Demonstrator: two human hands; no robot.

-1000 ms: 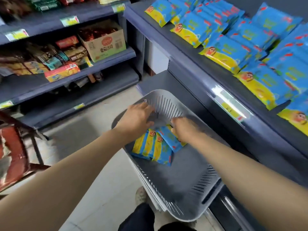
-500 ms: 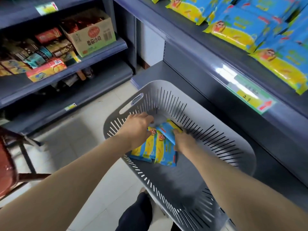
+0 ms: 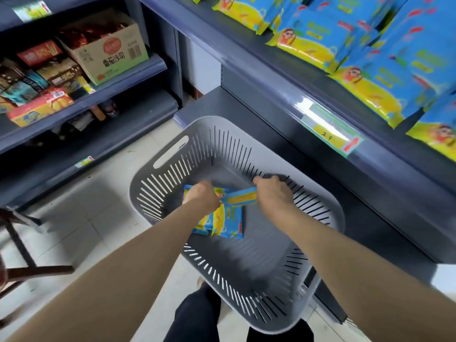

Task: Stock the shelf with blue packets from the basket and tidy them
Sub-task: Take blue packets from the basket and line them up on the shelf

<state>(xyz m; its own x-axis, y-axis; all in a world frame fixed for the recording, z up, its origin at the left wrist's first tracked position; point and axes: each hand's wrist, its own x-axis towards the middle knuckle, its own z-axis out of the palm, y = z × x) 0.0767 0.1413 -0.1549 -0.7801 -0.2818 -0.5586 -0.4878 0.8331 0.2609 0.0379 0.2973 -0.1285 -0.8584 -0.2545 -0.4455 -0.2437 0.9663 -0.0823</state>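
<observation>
One blue packet (image 3: 243, 199) has lifted off the pile (image 3: 228, 224) in the right hand (image 3: 274, 193).

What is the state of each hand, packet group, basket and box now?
left hand: grips basket packets
right hand: pinches lifted packet
basket packets: lying overlapped
basket: upright, few packets inside
shelf packets: stocked, overlapping
cardboard box: open, on left shelf

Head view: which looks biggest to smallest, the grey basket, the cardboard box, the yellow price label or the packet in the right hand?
1. grey basket
2. cardboard box, though farther from the camera
3. yellow price label
4. packet, partly hidden by the right hand, so this last pair is unsure
</observation>
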